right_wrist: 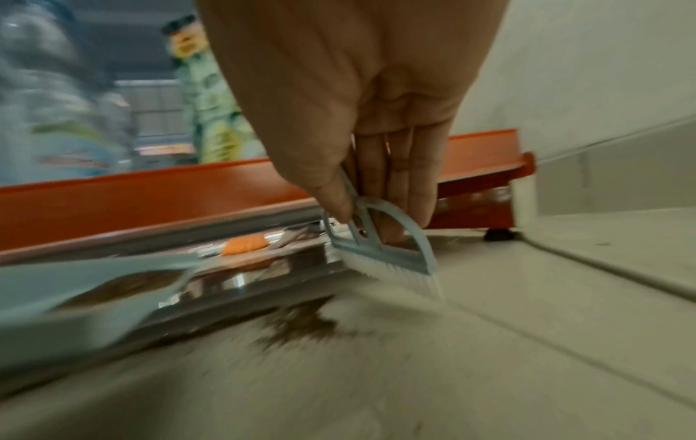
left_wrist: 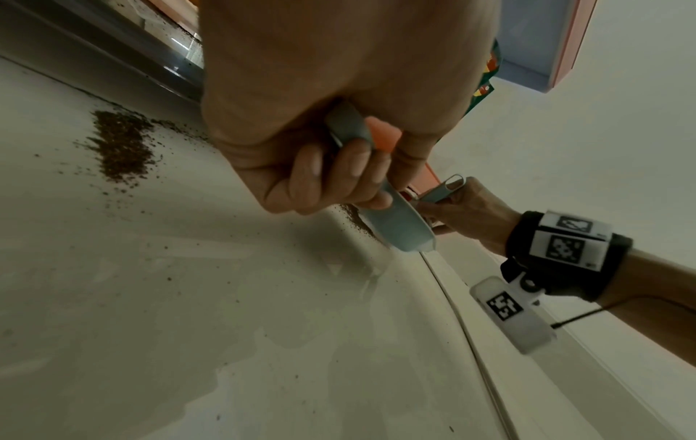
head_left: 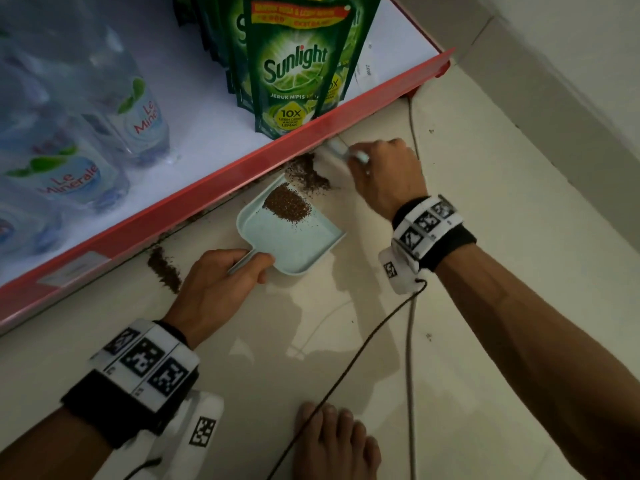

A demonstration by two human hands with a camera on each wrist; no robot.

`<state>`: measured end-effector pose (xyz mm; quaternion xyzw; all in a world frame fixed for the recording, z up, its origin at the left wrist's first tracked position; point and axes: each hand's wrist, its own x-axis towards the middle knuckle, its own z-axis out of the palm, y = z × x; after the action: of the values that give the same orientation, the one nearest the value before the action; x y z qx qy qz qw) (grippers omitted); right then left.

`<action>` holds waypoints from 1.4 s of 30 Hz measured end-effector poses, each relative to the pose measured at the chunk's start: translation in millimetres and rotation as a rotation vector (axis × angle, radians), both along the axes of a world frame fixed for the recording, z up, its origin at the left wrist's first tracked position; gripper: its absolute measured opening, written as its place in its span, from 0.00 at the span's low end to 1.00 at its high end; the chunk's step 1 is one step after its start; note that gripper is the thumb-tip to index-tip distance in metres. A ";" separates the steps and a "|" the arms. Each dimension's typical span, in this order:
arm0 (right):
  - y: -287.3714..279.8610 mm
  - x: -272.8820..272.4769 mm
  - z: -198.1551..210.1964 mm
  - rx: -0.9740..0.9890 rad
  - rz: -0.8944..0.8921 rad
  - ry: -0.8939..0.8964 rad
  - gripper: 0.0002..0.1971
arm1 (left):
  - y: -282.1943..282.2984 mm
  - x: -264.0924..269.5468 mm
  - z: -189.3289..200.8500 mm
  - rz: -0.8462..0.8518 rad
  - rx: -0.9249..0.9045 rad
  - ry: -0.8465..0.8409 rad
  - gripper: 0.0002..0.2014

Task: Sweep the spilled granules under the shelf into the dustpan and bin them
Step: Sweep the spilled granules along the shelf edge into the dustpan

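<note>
Pale blue dustpan (head_left: 294,237) lies on the floor (head_left: 485,341) with its mouth at the red shelf edge (head_left: 207,181), holding one heap of brown granules (head_left: 287,206); left hand (head_left: 214,289) has its fingers curled round the dustpan's handle. Two more granule patches remain on the floor: one (head_left: 308,171) at the shelf edge just beyond the pan, one (head_left: 164,268) left of the left hand. Right hand (head_left: 384,174) pinches one small brush (right_wrist: 388,253), fingers pressed together, bristles down beside the upper patch; on the shelf stand three visible water bottles (head_left: 62,174) and a row of green pouches (head_left: 294,64), count unclear.
</note>
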<state>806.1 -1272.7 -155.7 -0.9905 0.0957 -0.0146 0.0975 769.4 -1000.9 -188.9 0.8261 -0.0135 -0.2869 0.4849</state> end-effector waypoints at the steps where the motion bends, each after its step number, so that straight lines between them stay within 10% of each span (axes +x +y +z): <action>1: -9.6 6.1 0.5 -0.019 -0.090 -0.017 0.15 | 0.0 0.5 -0.5 0.000 -0.001 -0.004 0.20; 5: -33.8 17.2 0.6 -0.098 -0.310 0.064 0.15 | -1.3 -0.6 -0.6 0.002 -0.010 0.004 0.19; 13: 39.4 -24.0 -0.2 0.077 0.078 0.089 0.14 | -0.6 -2.4 3.3 0.036 -0.006 0.025 0.18; 21: -34.9 41.7 -0.7 -0.197 -0.296 0.006 0.12 | -2.5 -1.5 4.5 0.028 0.001 0.028 0.18; 31: 29.5 3.7 -9.5 -0.006 0.330 0.080 0.16 | 1.9 -4.8 7.0 0.047 0.019 0.030 0.18; 39: -23.7 19.5 -6.3 -0.136 -0.189 0.015 0.12 | 7.1 -7.4 11.1 0.042 0.031 0.004 0.19; 42: -6.6 13.4 -13.0 -0.102 -0.102 0.129 0.13 | 5.3 -8.6 13.9 0.029 0.024 0.006 0.18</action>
<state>819.5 -1279.2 -168.7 -0.9869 0.1512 0.0396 0.0399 760.8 -995.6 -175.0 0.8310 0.0033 -0.2828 0.4790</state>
